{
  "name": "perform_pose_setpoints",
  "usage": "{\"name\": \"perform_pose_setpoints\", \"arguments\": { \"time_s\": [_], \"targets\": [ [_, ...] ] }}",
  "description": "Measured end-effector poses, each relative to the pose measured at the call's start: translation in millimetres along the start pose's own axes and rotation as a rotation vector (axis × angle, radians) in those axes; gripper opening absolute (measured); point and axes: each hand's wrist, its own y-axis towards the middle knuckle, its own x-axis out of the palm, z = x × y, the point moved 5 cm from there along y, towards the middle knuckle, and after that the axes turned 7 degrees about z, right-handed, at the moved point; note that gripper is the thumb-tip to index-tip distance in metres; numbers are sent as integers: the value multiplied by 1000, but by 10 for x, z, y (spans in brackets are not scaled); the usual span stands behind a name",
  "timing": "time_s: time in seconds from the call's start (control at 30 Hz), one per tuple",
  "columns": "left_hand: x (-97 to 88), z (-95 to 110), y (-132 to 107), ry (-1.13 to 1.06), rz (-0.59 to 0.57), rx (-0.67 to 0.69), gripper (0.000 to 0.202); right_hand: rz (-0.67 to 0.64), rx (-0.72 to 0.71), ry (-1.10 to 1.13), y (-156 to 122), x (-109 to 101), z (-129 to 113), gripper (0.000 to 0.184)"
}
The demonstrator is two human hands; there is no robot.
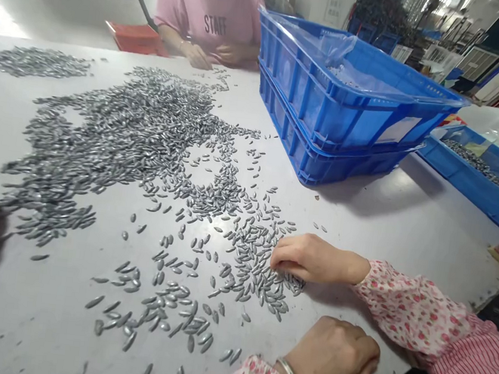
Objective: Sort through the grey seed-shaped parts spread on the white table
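Hundreds of small grey metallic spindle-shaped pellets (147, 139), too many to count, are spread over a white table (389, 227), densest toward 10 o'clock. The right hand (316, 259) is held half closed, its fingertips (277, 262) laid on a pellet cluster (257, 278); a grip cannot be told. The left hand (331, 361) is closed in a loose fist at 5 o'clock, near the table's edge. Two stacked blue crates (331, 100) are placed at 1 o'clock, one blue tray (479, 183) at 3 o'clock. Two co-worker's hands (196, 56) are seen at 12 o'clock.
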Motion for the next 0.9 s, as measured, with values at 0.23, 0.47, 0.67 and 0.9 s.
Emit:
{"name": "perform_pose_setpoints", "arguments": {
  "time_s": [0.23,0.47,0.67,0.9],
  "targets": [
    [23,-19,-4,33,-5,-2,13,71,15,-137,536,-18,190,21],
    [-10,-1,13,32,-12,-6,13,-69,-70,-173,712,217,102,13],
    [-35,11,27,49,-12,-8,15,133,18,86,236,-198,37,14],
    [-39,-2,26,12,-14,-25,13,73,87,153,-118,-164,23,25]
  ]
}}
